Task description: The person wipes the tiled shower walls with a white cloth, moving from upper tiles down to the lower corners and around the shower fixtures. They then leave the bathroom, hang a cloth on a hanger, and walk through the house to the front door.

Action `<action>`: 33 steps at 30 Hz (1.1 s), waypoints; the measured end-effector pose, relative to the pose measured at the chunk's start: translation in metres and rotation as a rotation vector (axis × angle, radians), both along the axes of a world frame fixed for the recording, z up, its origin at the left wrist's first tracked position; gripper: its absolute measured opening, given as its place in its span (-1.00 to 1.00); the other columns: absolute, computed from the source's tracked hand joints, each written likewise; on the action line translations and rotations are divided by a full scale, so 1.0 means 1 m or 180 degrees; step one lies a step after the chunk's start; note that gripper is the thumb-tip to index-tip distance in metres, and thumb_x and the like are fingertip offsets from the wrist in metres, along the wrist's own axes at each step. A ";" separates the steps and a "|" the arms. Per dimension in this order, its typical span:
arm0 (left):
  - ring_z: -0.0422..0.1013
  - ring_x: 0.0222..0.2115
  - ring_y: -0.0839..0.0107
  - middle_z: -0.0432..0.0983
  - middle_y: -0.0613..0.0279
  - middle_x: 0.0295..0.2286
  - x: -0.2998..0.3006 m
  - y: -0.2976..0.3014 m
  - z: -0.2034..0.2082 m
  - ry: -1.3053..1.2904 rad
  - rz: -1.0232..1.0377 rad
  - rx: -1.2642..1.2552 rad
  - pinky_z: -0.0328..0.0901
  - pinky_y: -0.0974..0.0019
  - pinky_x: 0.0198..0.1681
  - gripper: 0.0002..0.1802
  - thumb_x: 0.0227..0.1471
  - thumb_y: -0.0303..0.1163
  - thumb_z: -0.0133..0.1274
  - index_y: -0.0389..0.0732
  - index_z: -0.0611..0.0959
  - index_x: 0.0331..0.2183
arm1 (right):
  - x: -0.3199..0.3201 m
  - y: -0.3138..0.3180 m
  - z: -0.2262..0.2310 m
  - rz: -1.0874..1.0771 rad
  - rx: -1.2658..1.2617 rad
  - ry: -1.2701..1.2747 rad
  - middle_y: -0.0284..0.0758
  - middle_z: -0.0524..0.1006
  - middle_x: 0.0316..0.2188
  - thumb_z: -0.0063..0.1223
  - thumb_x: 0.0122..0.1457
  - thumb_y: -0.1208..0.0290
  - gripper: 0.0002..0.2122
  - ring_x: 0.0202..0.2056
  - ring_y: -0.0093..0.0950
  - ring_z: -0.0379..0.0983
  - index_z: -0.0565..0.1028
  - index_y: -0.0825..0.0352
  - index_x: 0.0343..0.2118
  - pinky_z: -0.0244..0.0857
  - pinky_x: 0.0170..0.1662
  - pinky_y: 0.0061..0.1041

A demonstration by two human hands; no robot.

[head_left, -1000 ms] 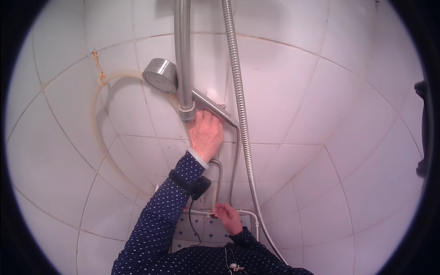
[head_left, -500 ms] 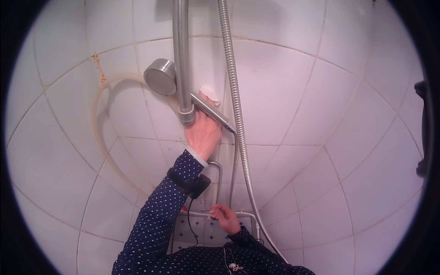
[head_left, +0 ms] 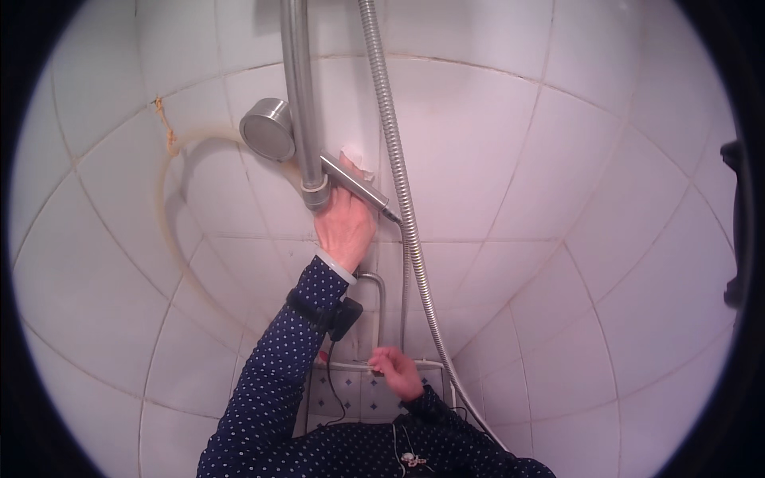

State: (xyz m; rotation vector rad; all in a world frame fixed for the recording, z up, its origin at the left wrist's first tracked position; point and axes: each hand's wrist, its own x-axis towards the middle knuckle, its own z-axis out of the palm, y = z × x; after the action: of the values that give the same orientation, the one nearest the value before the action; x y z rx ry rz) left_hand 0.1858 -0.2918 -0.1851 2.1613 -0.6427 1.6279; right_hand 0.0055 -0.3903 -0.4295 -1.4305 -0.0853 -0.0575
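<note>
Pale, glossy tiles point(head_left: 103, 263) cover the wall from the left edge, their thin joints stained brownish in places. At upper left, an orange string point(head_left: 165, 123) is tied near a cream hose point(head_left: 166, 207), which loops over the tiles and casts a soft shadow. The round metal shower head point(head_left: 268, 131) comes next, just left of an upright metal pipe point(head_left: 299, 95); its handle point(head_left: 356, 179) slants down to the right behind the pipe.

The left hand point(head_left: 345, 227), in a dotted navy sleeve point(head_left: 275, 370) with a black wrist device point(head_left: 327, 315), reaches up against the wall behind the handle. Its fingers are stretched out and partly hidden, with a piece of white cloth or paper point(head_left: 362, 170) at the tips, flat on the tiles; whether they grip it, I cannot tell.

Below, a white pipe point(head_left: 348, 366) runs above tiles with small blue diamonds point(head_left: 348, 402). The right hand point(head_left: 396, 373) is beside this pipe, fingers loosely curled; I cannot tell if they hold anything. A ribbed metal hose point(head_left: 390, 127) hangs down past it. At far right, a black bar point(head_left: 735, 231) stands upright on the wall.
</note>
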 end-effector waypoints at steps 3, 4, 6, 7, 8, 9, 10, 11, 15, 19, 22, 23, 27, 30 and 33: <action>0.36 -0.06 0.04 0.28 -0.03 0.05 0.002 0.003 -0.001 0.0023 0.0067 0.0118 0.33 0.17 -0.07 -0.47 -0.10 -0.64 0.01 -0.40 0.44 0.01 | 0.002 -0.002 0.006 0.0106 -0.0167 0.0035 -0.34 0.56 -0.33 -0.16 0.30 0.48 -0.80 -0.33 -0.66 0.42 0.43 0.45 -0.11 0.34 -0.17 -0.64; 0.37 -0.06 0.05 0.28 -0.03 0.06 0.002 0.005 -0.005 0.0155 0.0047 0.0178 0.34 0.19 -0.08 -0.48 -0.11 -0.64 0.01 -0.41 0.45 0.00 | 0.003 -0.002 0.008 0.0124 -0.0311 -0.0001 -0.33 0.56 -0.33 -0.16 0.30 0.47 -0.80 -0.33 -0.66 0.42 0.43 0.44 -0.11 0.34 -0.17 -0.64; 0.38 -0.07 0.07 0.28 -0.02 0.06 0.001 0.012 -0.017 0.0800 0.0015 0.0532 0.35 0.21 -0.09 -0.49 -0.11 -0.66 0.01 -0.41 0.46 -0.02 | 0.007 -0.002 0.011 0.0121 -0.0439 0.0060 -0.33 0.56 -0.33 -0.17 0.30 0.45 -0.79 -0.34 -0.65 0.43 0.43 0.44 -0.11 0.34 -0.19 -0.63; 0.38 -0.07 0.07 0.27 -0.02 0.07 0.001 0.015 -0.024 0.1331 0.0051 0.0716 0.36 0.22 -0.10 -0.49 -0.11 -0.67 0.00 -0.42 0.46 -0.02 | 0.010 -0.002 0.013 0.0101 -0.0426 0.0120 -0.33 0.56 -0.33 -0.17 0.30 0.45 -0.79 -0.35 -0.64 0.44 0.44 0.43 -0.12 0.35 -0.20 -0.63; 0.39 -0.12 0.12 0.30 0.00 0.05 -0.003 0.017 -0.030 0.1275 -0.0004 0.0802 0.36 0.26 -0.10 -0.55 -0.07 -0.67 0.00 -0.44 0.47 -0.04 | 0.010 -0.001 0.015 0.0127 -0.0411 0.0215 -0.33 0.56 -0.33 -0.18 0.30 0.44 -0.78 -0.36 -0.63 0.44 0.45 0.43 -0.12 0.36 -0.21 -0.62; 0.40 -0.16 0.14 0.33 0.02 0.02 -0.003 0.019 -0.034 0.0944 -0.0455 0.0453 0.36 0.28 -0.13 -0.57 -0.05 -0.66 -0.02 -0.43 0.48 -0.05 | 0.012 -0.001 0.016 0.0064 -0.0399 0.0217 -0.33 0.56 -0.33 -0.18 0.30 0.43 -0.78 -0.35 -0.64 0.43 0.44 0.43 -0.12 0.35 -0.21 -0.63; 0.41 -0.20 0.17 0.35 0.04 -0.01 -0.009 0.021 -0.037 0.0794 -0.0873 0.0128 0.37 0.30 -0.17 -0.60 -0.02 -0.65 -0.03 -0.42 0.48 -0.06 | 0.010 0.000 0.018 0.0068 -0.0397 0.0245 -0.33 0.56 -0.33 -0.19 0.31 0.43 -0.77 -0.35 -0.64 0.42 0.43 0.44 -0.11 0.34 -0.20 -0.64; 0.42 -0.24 0.20 0.38 0.06 -0.04 -0.012 0.024 -0.039 0.0991 -0.1208 -0.0143 0.37 0.33 -0.21 -0.62 0.00 -0.63 -0.05 -0.42 0.49 -0.07 | 0.010 0.000 0.019 0.0018 -0.0310 0.0009 -0.33 0.56 -0.33 -0.19 0.31 0.42 -0.77 -0.35 -0.65 0.41 0.43 0.45 -0.11 0.33 -0.20 -0.65; 0.39 -0.19 0.38 0.37 0.06 -0.07 -0.043 0.050 -0.033 0.3939 -0.4534 -0.3300 0.31 0.27 -0.06 -0.47 0.07 -0.50 -0.01 -0.42 0.32 0.09 | -0.004 0.005 0.028 0.0120 -0.0209 0.0149 -0.33 0.56 -0.32 -0.19 0.31 0.42 -0.77 -0.35 -0.64 0.42 0.43 0.44 -0.12 0.33 -0.21 -0.64; 0.40 -0.20 0.35 0.35 0.08 -0.07 -0.056 0.067 -0.027 0.3913 -0.5495 -0.3068 0.31 0.28 -0.06 -0.46 0.08 -0.53 -0.05 -0.37 0.27 0.11 | -0.013 0.008 0.033 0.0129 -0.0326 0.0204 -0.34 0.57 -0.34 -0.18 0.30 0.44 -0.78 -0.35 -0.63 0.43 0.44 0.41 -0.11 0.33 -0.21 -0.64; 0.43 -0.26 0.39 0.45 0.10 -0.16 -0.050 0.062 -0.028 0.3264 -0.4094 -0.2728 0.36 0.33 -0.16 -0.49 0.07 -0.56 0.01 -0.36 0.26 0.05 | -0.012 0.010 0.034 0.0129 -0.0403 0.0211 -0.34 0.57 -0.35 -0.18 0.29 0.46 -0.79 -0.36 -0.63 0.44 0.44 0.40 -0.12 0.34 -0.22 -0.63; 0.43 -0.25 0.40 0.47 0.11 -0.19 -0.046 0.059 -0.028 0.3030 -0.3600 -0.2492 0.37 0.32 -0.16 -0.50 0.07 -0.56 0.03 -0.36 0.25 0.03 | -0.011 0.010 0.034 0.0181 -0.0465 0.0329 -0.34 0.58 -0.35 -0.18 0.29 0.47 -0.80 -0.36 -0.62 0.45 0.45 0.39 -0.12 0.34 -0.22 -0.63; 0.47 -0.32 0.29 0.54 0.15 -0.30 -0.025 0.039 -0.029 0.0528 -0.1039 -0.0936 0.38 0.34 -0.33 -0.70 -0.09 -0.60 0.16 -0.28 0.53 -0.23 | -0.009 0.008 0.025 0.0126 -0.0433 -0.0030 -0.31 0.58 -0.36 -0.15 0.28 0.45 -0.79 -0.36 -0.62 0.46 0.45 0.43 -0.14 0.36 -0.24 -0.62; 0.46 -0.34 0.25 0.51 0.22 -0.35 -0.003 0.029 -0.031 -0.0080 -0.0664 -0.0574 0.38 0.32 -0.38 -0.72 -0.23 -0.64 0.19 -0.23 0.61 -0.34 | -0.009 0.005 0.014 0.0088 -0.0352 -0.0177 -0.30 0.58 -0.36 -0.14 0.27 0.47 -0.80 -0.37 -0.63 0.46 0.45 0.43 -0.14 0.36 -0.25 -0.63; 0.46 -0.38 0.28 0.49 0.25 -0.39 0.011 0.028 -0.041 -0.0020 -0.0509 -0.0175 0.39 0.31 -0.40 -0.71 -0.25 -0.66 0.18 -0.22 0.61 -0.34 | -0.010 0.001 0.005 -0.0081 -0.0302 0.0012 -0.30 0.58 -0.37 -0.14 0.27 0.48 -0.81 -0.38 -0.64 0.45 0.46 0.43 -0.14 0.36 -0.25 -0.64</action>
State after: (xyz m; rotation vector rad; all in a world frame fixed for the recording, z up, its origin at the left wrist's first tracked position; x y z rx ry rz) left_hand 0.1965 -0.2635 -0.2266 2.0118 -0.7435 1.5508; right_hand -0.0041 -0.3890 -0.4242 -1.5266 -0.0675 -0.0723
